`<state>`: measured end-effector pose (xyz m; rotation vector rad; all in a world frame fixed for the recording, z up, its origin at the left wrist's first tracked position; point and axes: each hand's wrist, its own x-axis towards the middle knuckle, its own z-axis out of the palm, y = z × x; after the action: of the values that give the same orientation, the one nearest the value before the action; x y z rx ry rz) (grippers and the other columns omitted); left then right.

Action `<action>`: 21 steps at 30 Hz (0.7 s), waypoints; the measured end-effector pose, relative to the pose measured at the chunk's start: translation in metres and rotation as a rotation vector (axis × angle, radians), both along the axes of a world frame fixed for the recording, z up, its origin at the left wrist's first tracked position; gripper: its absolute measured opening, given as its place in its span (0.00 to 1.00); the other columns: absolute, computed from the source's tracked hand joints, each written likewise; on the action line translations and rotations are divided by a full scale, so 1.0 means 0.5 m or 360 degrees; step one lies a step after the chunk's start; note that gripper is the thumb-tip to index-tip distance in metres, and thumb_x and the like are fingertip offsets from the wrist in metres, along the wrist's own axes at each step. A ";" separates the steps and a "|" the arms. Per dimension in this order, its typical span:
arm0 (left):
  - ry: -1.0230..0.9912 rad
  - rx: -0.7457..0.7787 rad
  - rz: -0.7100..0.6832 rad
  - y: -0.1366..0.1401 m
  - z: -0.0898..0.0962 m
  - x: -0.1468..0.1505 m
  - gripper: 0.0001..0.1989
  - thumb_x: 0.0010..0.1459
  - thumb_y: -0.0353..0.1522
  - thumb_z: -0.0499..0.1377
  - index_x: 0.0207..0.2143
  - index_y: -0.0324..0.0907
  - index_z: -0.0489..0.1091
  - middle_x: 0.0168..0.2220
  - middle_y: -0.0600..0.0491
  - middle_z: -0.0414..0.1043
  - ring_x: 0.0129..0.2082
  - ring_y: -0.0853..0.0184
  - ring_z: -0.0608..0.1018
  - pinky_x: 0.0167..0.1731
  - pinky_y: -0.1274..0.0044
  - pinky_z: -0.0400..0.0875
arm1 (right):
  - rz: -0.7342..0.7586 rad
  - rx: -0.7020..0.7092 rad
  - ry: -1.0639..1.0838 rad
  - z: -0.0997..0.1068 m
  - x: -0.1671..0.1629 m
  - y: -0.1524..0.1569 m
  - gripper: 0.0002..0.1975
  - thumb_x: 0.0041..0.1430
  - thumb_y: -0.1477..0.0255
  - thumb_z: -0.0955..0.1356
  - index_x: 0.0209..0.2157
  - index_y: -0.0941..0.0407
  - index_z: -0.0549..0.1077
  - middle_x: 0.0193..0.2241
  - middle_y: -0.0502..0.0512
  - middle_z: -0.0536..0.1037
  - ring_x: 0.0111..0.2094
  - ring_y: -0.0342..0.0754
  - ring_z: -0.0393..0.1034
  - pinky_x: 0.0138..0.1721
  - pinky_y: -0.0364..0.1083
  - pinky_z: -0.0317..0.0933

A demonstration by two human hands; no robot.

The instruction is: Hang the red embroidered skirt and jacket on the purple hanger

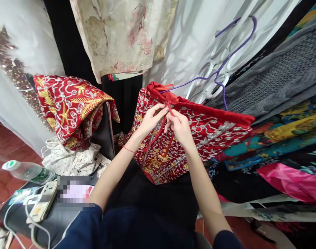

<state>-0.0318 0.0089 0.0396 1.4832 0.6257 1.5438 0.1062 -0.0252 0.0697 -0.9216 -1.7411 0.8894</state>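
A red embroidered skirt (207,128) with silver and gold patterning lies across my lap, its plain red waistband uppermost. My left hand (155,119) pinches a thin red ribbon (158,136) near the waistband. Close beside it, my right hand (177,124) has its fingers closed on the same ribbon, by a small loop or knot that I cannot make out fully. Loose ribbon ends hang down over the embroidery. A purple hanger (217,71) reaches from the waistband up to the right.
Another red embroidered garment (77,103) drapes over a chair back at left. On the black seat are a water bottle (30,173), a power strip (42,200) with white cables and a dotted white cloth (70,159). Hanging clothes (282,128) crowd the right side.
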 end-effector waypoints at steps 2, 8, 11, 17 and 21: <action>0.0017 0.0058 0.0075 0.000 0.011 -0.007 0.19 0.60 0.48 0.60 0.35 0.41 0.72 0.31 0.55 0.72 0.32 0.72 0.75 0.39 0.78 0.71 | -0.0027 0.0066 -0.0053 0.004 0.005 0.007 0.16 0.65 0.61 0.63 0.25 0.53 0.63 0.23 0.46 0.69 0.20 0.40 0.67 0.27 0.44 0.60; 0.0148 0.0247 0.0405 0.001 0.051 -0.024 0.22 0.63 0.50 0.57 0.30 0.40 0.70 0.28 0.55 0.70 0.31 0.72 0.73 0.38 0.79 0.69 | 0.0029 0.0113 0.0166 0.042 -0.006 0.046 0.17 0.63 0.53 0.67 0.32 0.53 0.70 0.21 0.45 0.67 0.21 0.39 0.60 0.27 0.43 0.57; 0.0170 0.0231 0.0509 0.006 0.061 -0.030 0.20 0.64 0.48 0.57 0.30 0.40 0.71 0.26 0.56 0.67 0.27 0.73 0.70 0.33 0.79 0.66 | -0.0041 0.0182 0.0304 0.068 0.001 0.071 0.19 0.62 0.51 0.67 0.30 0.52 0.69 0.18 0.43 0.61 0.19 0.38 0.53 0.23 0.42 0.51; 0.0167 0.0168 0.0386 0.002 0.059 -0.057 0.10 0.62 0.39 0.58 0.37 0.44 0.75 0.23 0.58 0.64 0.21 0.75 0.63 0.25 0.79 0.60 | -0.0143 0.0217 0.0318 0.089 0.052 0.088 0.23 0.63 0.47 0.63 0.29 0.51 0.70 0.16 0.42 0.51 0.16 0.39 0.42 0.18 0.42 0.42; 0.0741 0.0139 0.0682 -0.009 0.060 -0.071 0.10 0.55 0.31 0.58 0.24 0.40 0.77 0.22 0.55 0.69 0.23 0.73 0.66 0.26 0.78 0.58 | -0.0149 0.0076 0.0032 0.079 0.064 0.062 0.25 0.64 0.48 0.62 0.28 0.54 0.74 0.14 0.43 0.54 0.16 0.39 0.45 0.20 0.43 0.43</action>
<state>-0.0672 0.0046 0.0696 1.8838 1.2245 1.5536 0.1381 0.0057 0.1093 -0.9512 -1.6809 0.7906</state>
